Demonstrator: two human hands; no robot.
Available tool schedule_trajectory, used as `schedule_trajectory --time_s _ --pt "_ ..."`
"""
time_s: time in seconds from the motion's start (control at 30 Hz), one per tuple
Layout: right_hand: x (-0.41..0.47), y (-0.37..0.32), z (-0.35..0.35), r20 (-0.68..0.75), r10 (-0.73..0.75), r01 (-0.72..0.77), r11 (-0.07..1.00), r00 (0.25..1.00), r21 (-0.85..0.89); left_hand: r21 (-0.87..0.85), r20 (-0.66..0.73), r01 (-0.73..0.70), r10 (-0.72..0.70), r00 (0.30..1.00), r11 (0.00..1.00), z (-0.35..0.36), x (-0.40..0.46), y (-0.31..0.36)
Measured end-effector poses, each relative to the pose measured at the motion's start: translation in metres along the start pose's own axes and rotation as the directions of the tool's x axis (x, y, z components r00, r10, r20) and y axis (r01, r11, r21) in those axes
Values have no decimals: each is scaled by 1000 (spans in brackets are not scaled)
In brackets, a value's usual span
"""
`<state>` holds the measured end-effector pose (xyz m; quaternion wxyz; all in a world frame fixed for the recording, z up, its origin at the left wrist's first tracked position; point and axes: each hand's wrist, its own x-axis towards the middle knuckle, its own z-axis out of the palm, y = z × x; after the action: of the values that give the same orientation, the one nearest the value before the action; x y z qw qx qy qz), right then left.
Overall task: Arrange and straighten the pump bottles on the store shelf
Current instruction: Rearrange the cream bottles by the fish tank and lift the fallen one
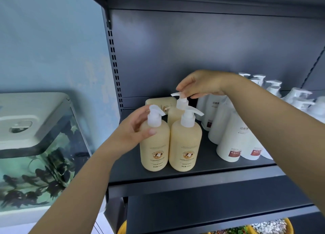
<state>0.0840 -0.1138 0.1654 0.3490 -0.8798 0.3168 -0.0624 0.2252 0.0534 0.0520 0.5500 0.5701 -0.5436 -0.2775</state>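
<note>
Two cream pump bottles stand upright at the front of the dark shelf (193, 178): the front-left bottle (154, 151) and the front-right bottle (184, 149). A third cream bottle (174, 116) stands behind them, and a fourth (158, 102) lies on its side at the back. My left hand (133, 135) wraps the shoulder of the front-left bottle. My right hand (198, 84) pinches the white pump head (177, 95) of the rear upright bottle.
Several white pump bottles (228, 146) stand in rows to the right, partly behind my right forearm. A fish tank (35, 146) sits left of the shelf upright (114, 66). Yellow bowls (263, 228) lie on the shelf below.
</note>
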Motion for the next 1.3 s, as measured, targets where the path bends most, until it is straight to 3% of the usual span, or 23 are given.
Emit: schedule_trajectory --time_s 0.13,0.27,0.47,0.67,0.77,0.87,1.0,1.07,1.13,1.23,1.3 --pt "-14 -21 0 -215 -108 118 992 971 35 -62 -159 -63 52 986 996 -29 14 15" --pt "-25 -40 6 -282 -146 156 988 948 13 -36 -263 5 -14 965 999 -47 46 24" --pt "-26 -48 17 -320 -116 101 993 940 -63 148 -186 180 -152 971 972 -50 93 -11" --pt "-28 -59 29 -399 -9 -35 994 917 -105 280 -169 203 -160 972 938 -54 135 -58" --pt "-26 -67 35 -476 59 -113 990 878 -87 267 -121 221 -195 973 938 -56 157 -74" --pt "-25 -77 43 -542 138 -206 976 829 -66 228 20 274 -285 958 934 -50 170 -85" --pt "-22 -92 53 -623 194 -327 939 758 -106 384 115 233 -297 948 893 -52 180 -92" --pt "-18 -97 57 -652 222 -360 929 725 -82 290 91 320 -358 929 902 -57 177 -93" --pt "-15 -100 62 -669 247 -386 920 701 -64 1 107 489 -487 867 872 -66 169 -93" --pt "-7 -102 62 -669 282 -393 920 688 -16 -358 226 595 -551 803 720 -82 149 -92" --pt "1 -103 61 -660 330 -366 926 675 88 -533 293 572 -498 816 624 -89 131 -85"
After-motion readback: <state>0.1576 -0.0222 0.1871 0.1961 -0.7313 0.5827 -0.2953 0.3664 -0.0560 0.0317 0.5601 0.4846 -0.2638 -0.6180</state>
